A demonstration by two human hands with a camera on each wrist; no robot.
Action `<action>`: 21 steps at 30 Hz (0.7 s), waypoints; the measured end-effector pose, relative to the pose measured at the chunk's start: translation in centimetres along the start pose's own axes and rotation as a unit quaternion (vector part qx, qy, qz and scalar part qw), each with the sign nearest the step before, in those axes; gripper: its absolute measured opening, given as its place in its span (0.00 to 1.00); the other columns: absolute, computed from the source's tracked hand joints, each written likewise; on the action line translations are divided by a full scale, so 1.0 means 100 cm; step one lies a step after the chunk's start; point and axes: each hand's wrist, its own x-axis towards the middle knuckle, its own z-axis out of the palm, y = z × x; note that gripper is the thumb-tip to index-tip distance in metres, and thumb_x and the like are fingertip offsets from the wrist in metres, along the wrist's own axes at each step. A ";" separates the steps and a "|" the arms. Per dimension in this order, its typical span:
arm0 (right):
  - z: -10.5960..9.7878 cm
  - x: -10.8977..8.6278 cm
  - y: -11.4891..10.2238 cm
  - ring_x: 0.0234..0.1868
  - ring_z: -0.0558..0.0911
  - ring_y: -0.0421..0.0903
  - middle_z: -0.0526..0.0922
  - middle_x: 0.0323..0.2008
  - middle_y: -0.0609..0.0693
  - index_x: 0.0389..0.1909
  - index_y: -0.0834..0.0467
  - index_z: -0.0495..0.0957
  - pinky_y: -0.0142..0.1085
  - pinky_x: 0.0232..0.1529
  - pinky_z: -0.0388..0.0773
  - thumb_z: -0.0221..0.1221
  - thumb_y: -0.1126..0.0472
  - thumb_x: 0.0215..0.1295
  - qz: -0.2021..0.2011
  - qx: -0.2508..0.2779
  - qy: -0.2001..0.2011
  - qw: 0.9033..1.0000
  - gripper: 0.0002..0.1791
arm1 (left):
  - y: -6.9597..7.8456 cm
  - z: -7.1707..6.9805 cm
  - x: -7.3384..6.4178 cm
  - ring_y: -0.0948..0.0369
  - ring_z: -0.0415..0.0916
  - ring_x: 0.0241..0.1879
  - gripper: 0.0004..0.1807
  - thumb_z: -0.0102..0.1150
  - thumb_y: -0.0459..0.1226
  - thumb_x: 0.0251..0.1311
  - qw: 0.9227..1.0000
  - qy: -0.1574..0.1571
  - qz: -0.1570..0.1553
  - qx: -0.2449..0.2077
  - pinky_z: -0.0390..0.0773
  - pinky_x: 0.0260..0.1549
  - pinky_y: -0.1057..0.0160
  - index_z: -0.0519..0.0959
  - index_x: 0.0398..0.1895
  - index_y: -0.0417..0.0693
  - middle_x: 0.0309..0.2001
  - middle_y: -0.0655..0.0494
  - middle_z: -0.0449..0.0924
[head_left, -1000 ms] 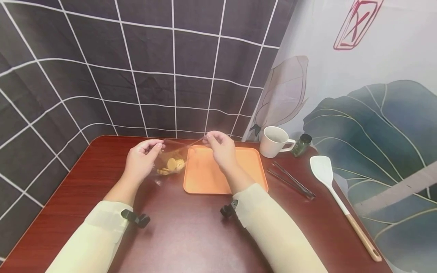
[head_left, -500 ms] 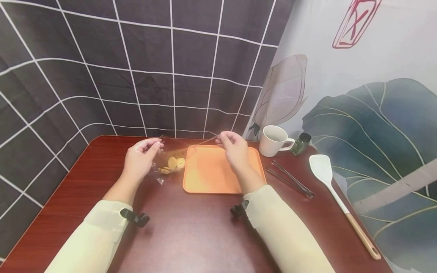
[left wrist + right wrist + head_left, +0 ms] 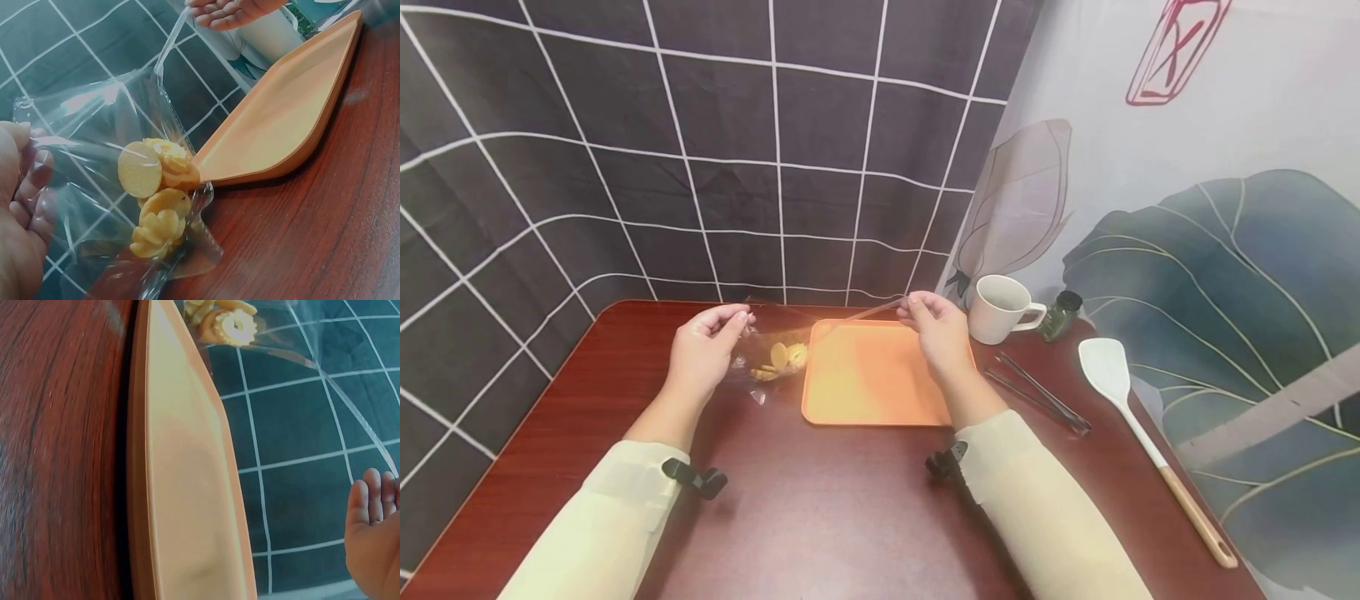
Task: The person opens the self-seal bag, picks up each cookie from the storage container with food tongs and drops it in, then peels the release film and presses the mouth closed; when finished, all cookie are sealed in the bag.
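A clear plastic bag (image 3: 87,156) with several yellow cookies (image 3: 140,170) in its lower part is at the tray's left end. My left hand (image 3: 703,350) pinches the bag by its upper left edge. From the bag's upper right corner a thin clear plastic strip (image 3: 359,415) stretches out to my right hand (image 3: 942,333), which pinches its far end between thumb and fingers. That hand is above the right part of an orange tray (image 3: 865,387). In the right wrist view, a ring-shaped cookie (image 3: 235,327) shows through the bag.
At the back right stand a light mug (image 3: 1000,310) and a small green jar (image 3: 1062,317) with a dark lid. Dark tongs (image 3: 1041,397) lie right of the tray. A white spatula (image 3: 1108,371) with a wooden handle lies along the table's right edge.
My right hand has moved to the right, away from the bag, and the strip between them has grown longer. My left hand stays nearly still on the bag.
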 end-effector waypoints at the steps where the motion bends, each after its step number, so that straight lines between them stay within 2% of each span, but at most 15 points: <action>1: -0.003 0.000 0.000 0.39 0.90 0.37 0.87 0.36 0.46 0.48 0.71 0.80 0.35 0.51 0.89 0.58 0.67 0.80 0.003 0.001 0.000 1.000 0.09 | 0.000 0.000 0.000 0.75 0.84 0.36 0.18 0.64 0.42 0.76 1.000 0.002 -0.001 -0.004 0.82 0.30 0.73 0.85 0.60 0.40 0.37 0.75 0.89; 6: -0.017 -0.001 0.000 0.42 0.90 0.39 0.86 0.38 0.46 0.49 0.69 0.79 0.35 0.54 0.88 0.56 0.64 0.82 0.017 -0.008 -0.001 1.000 0.10 | -0.002 0.003 0.000 0.74 0.85 0.37 0.17 0.64 0.40 0.75 1.000 0.010 0.001 -0.024 0.83 0.36 0.75 0.85 0.59 0.38 0.35 0.75 0.89; 13: -0.037 -0.001 0.002 0.42 0.89 0.39 0.87 0.35 0.44 0.45 0.66 0.79 0.33 0.54 0.88 0.54 0.63 0.83 0.021 0.004 0.006 1.000 0.09 | -0.005 0.003 0.002 0.73 0.85 0.36 0.18 0.64 0.40 0.75 0.999 0.019 -0.016 -0.040 0.84 0.35 0.75 0.85 0.59 0.37 0.34 0.77 0.88; 16: -0.051 -0.001 0.003 0.41 0.89 0.39 0.87 0.35 0.44 0.44 0.64 0.79 0.32 0.52 0.88 0.55 0.63 0.82 0.021 0.003 0.016 1.000 0.08 | -0.005 0.001 0.001 0.75 0.83 0.34 0.18 0.64 0.41 0.75 0.999 0.025 -0.024 -0.031 0.81 0.34 0.77 0.85 0.60 0.38 0.32 0.79 0.87; 21: -0.082 -0.003 0.004 0.42 0.90 0.39 0.89 0.35 0.46 0.44 0.64 0.82 0.32 0.51 0.88 0.58 0.62 0.81 0.027 -0.005 0.046 0.999 0.09 | -0.006 0.000 0.001 0.73 0.80 0.32 0.19 0.66 0.43 0.74 0.998 0.030 -0.042 -0.024 0.80 0.32 0.76 0.86 0.60 0.40 0.31 0.77 0.85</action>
